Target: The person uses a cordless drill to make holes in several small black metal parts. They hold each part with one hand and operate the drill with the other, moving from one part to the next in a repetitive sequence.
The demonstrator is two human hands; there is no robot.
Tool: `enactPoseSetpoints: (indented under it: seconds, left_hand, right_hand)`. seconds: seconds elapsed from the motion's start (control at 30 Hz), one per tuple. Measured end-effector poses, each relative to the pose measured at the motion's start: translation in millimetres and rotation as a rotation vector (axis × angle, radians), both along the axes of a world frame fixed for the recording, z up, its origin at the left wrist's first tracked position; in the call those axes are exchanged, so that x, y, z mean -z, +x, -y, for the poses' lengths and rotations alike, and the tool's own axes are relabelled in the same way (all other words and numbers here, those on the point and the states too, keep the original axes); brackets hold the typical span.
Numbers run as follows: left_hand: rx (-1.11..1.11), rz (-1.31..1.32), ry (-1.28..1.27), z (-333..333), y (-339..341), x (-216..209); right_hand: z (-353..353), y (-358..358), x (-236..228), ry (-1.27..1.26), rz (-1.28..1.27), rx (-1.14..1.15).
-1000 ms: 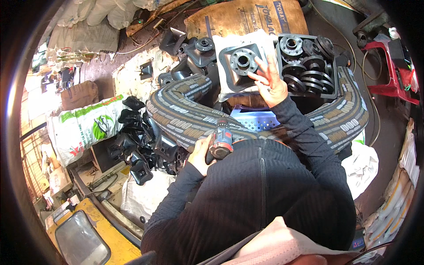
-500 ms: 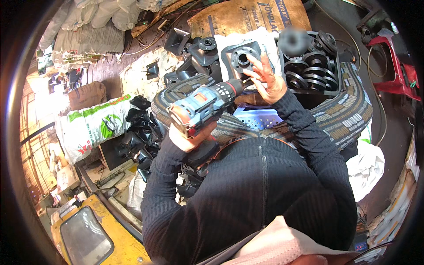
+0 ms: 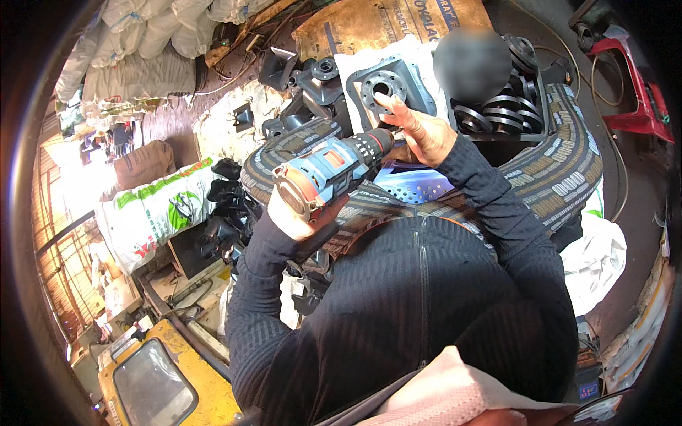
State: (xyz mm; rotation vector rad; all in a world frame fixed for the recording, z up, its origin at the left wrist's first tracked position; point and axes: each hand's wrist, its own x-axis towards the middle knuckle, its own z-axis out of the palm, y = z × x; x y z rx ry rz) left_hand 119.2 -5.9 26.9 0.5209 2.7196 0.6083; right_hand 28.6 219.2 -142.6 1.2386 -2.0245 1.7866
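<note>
My left hand (image 3: 302, 216) grips a blue and orange cordless drill (image 3: 330, 170), its chuck aimed up and to the right. The chuck ends close to my right hand (image 3: 419, 128). That hand rests with fingers spread on a dark square metal flange plate (image 3: 387, 85) with a round holed hub, which lies on white cloth. My knees in patterned trousers (image 3: 561, 177) frame the plate on both sides.
A crate of dark round metal parts (image 3: 501, 117) stands right of the plate. More black castings (image 3: 227, 206) are piled at the left beside a white and green sack (image 3: 160, 216). A red frame (image 3: 643, 92) is at far right, a yellow machine (image 3: 167, 380) at lower left.
My left hand has lifted the drill from my lap up to chest height and swung its chuck toward the flange plate. My right hand stayed on the plate.
</note>
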Motion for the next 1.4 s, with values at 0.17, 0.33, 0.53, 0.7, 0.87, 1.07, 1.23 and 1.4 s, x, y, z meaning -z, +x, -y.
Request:
enactPoseSetpoints:
  seconds: [0.17,0.33,0.53,0.7,0.87,1.07,1.23,1.4]
  left_hand:
    - [-0.095,0.138,0.048,1,1,-5]
    - [-0.380,0.321,0.494,-13,-2,-1]
    - [-0.311,0.235,0.145,13,-22,-4]
    - [-0.739,0.350,0.374,16,-50,6]
    - [-0.600,0.298,0.293,32,-77,37]
    - [-0.726,0.433,0.205,13,-95,30]
    - [-0.553,0.355,0.216,21,-101,25]
    - [-0.484,0.264,0.336,23,-104,22]
  right_hand:
    - [3,1,1,0.047,-0.078,-0.020]
    - [9,3,-4,0.109,-0.016,-0.116]
    - [-1,-30,-3,0.082,0.438,0.095]
    - [16,-64,73,0.226,1.086,0.353]
    - [32,-61,93,0.100,1.202,0.169]
    - [31,-61,77,-0.016,1.291,0.160]
    - [32,-63,54,-0.035,1.205,0.066]
    - [34,-64,49,-0.047,1.186,0.047]
